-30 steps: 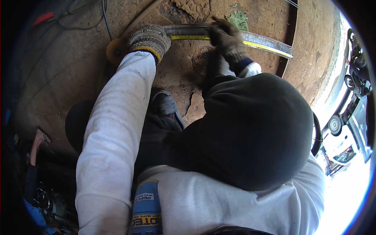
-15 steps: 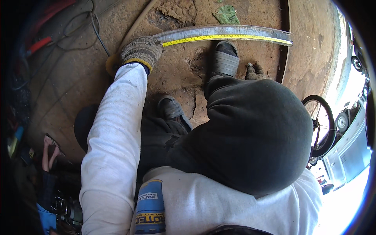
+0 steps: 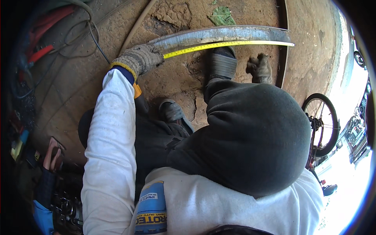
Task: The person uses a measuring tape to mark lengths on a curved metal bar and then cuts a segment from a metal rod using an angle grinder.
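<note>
My left hand (image 3: 138,60), in a grey-brown knitted glove with a yellow cuff, is closed at the left end of a pulled-out tape measure. Its yellow blade (image 3: 227,44) runs right from the glove; the case is hidden. Along the blade's far side lies a long flat metal strip (image 3: 199,35), bent-looking in this wide view. The blade's tip reaches slightly past the strip's right end. My right hand (image 3: 260,69), in a similar glove, shows beyond my knee, below the blade and apart from it. Its fingers look curled; whatever they may hold is hidden.
My sandalled foot (image 3: 223,62) is beside the strip, partly under the blade. A metal edge (image 3: 282,62) crosses the earthen floor at right. A hose (image 3: 135,25), cables and a red-handled tool (image 3: 40,53) lie left. A bicycle wheel (image 3: 322,125) stands right; another person's foot (image 3: 53,152) is at lower left.
The blade has come off the strip toward me and now runs along its near side. My left hand has shifted slightly left and tilted. More of my right glove shows; the white bit at its fingertips is out of sight.
</note>
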`<action>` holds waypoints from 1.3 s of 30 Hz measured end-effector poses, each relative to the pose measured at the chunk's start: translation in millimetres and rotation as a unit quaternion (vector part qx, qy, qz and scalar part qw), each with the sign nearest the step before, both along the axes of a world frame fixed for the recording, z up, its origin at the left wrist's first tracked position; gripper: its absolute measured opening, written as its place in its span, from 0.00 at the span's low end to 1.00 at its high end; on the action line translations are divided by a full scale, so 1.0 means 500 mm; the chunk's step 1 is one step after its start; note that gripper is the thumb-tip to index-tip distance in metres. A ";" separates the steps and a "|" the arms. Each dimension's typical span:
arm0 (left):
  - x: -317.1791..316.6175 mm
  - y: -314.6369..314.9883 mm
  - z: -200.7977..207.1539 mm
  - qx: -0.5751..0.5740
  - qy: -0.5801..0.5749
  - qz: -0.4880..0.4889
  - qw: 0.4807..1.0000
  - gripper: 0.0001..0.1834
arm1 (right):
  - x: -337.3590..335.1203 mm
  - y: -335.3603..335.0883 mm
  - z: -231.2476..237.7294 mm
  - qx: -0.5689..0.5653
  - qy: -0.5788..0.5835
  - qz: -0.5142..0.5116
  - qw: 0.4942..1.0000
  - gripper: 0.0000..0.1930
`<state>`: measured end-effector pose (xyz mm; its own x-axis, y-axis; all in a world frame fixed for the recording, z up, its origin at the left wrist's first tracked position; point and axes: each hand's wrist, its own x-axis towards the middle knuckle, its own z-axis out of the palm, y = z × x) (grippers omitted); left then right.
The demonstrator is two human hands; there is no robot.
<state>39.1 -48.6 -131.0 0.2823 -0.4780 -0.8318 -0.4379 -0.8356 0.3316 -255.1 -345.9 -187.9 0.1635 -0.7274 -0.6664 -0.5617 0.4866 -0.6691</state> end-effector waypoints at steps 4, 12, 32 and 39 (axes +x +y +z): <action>-0.029 -0.014 -0.005 0.014 -0.062 -0.065 0.996 0.25 | 0.051 -0.064 -0.016 0.135 -0.184 -0.188 0.955 0.26; -0.066 -0.108 0.042 0.059 0.266 -0.055 0.961 0.21 | 0.053 -0.047 0.029 0.115 -0.186 -0.253 0.943 0.13; -0.207 -0.118 -0.078 0.037 -0.071 -0.170 0.982 0.25 | 0.027 0.005 0.065 0.175 0.066 0.282 0.941 0.20; -0.236 -0.134 -0.111 0.118 -0.051 0.033 0.991 0.18 | 0.013 0.008 0.014 0.099 0.043 0.264 0.959 0.27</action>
<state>-79.1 -115.5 -186.4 0.3943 -0.2514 -0.8839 -0.4009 -0.9126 0.0807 -248.5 -342.0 -180.7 0.4120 -0.4165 -0.8104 -0.8135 0.2325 -0.5330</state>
